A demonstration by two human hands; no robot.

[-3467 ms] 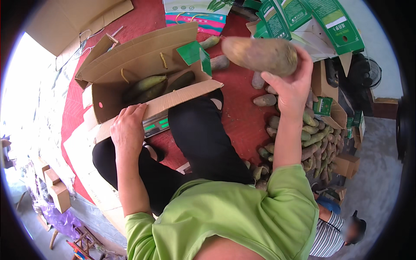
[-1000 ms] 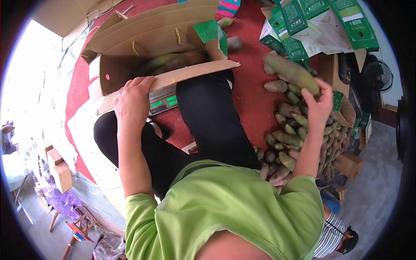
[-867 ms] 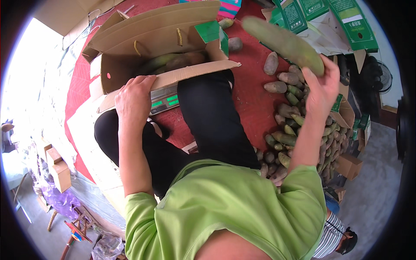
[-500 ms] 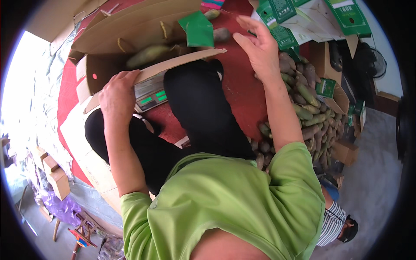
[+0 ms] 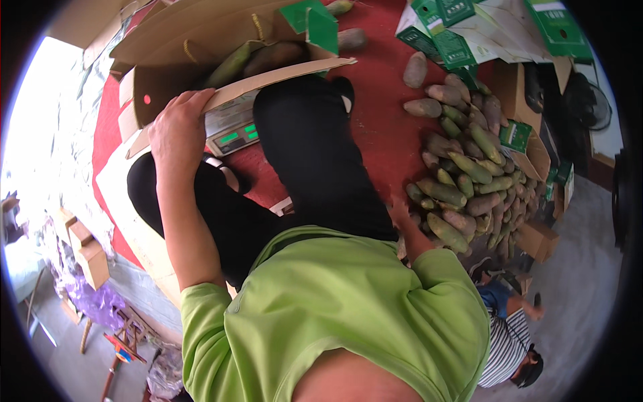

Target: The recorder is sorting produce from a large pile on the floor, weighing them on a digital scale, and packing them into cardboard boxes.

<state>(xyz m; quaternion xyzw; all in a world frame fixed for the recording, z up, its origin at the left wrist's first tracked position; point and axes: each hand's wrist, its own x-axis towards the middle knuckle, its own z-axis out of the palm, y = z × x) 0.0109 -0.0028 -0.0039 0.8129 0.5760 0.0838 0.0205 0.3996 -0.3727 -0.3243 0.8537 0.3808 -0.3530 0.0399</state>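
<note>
An open cardboard box (image 5: 157,57) with rope handles and green end flaps lies in front of me, atop a scale (image 5: 230,138) with green lit displays. Inside it are a long green radish (image 5: 230,65) and a brownish one (image 5: 273,59). My left hand (image 5: 179,127) grips the near cardboard flap (image 5: 268,82), fingers curled over its edge. Down at my right side, my right hand (image 5: 400,213) is beside the near edge of a heap of green and brownish radishes (image 5: 479,167). Its fingers are blurred and partly hidden by my leg.
Green and white cartons (image 5: 482,33) stand at the far right. Small brown boxes (image 5: 536,238) edge the heap. A red mat (image 5: 378,127) covers the floor. A person in a striped shirt (image 5: 509,342) is at the lower right; purple plastic (image 5: 97,305) lies at the left.
My right hand has swept from beyond the box back and down to my right side. The radish blurred in the box before now lies still. My left hand stays on the flap.
</note>
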